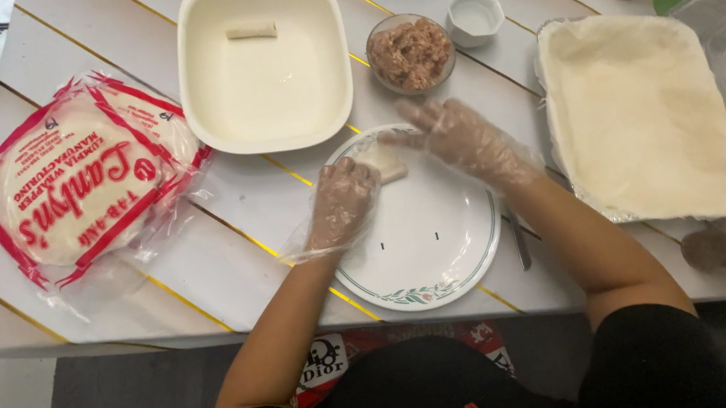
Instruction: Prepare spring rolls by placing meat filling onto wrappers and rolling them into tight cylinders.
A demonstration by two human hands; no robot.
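We note a small pale roll (387,162) of thin wrapper lying on the upper left part of a white plate (445,249) with a green rim line, partly hidden under our fingers. It looks light, soft and easily torn; we judge the skin limp and slightly tacky, so it wants a gentle hold along its length with flat fingertips, not a pinch at one end, which could squeeze the contents out. Our left hand (342,203), in a loose clear plastic glove, rests curled on the roll's left end, fingers bent down onto it. Our right hand (460,137), also gloved, lies with fingers spread and nearly flat, the tips touching the roll's upper right side; neither hand closes around it. The gloves look slick, which may make the wrapper slide. Just above the plate stands a small glass bowl (410,53) of brownish minced filling, and beside that a small white cup (475,16). A deep white square dish (208,112) farther left holds one finished roll (251,31). To the right lies a tray (570,194) stacked with pale square sheets (644,117). At far left a red-and-white packet (86,186) of round wrappers sits on the white plank table (228,251).
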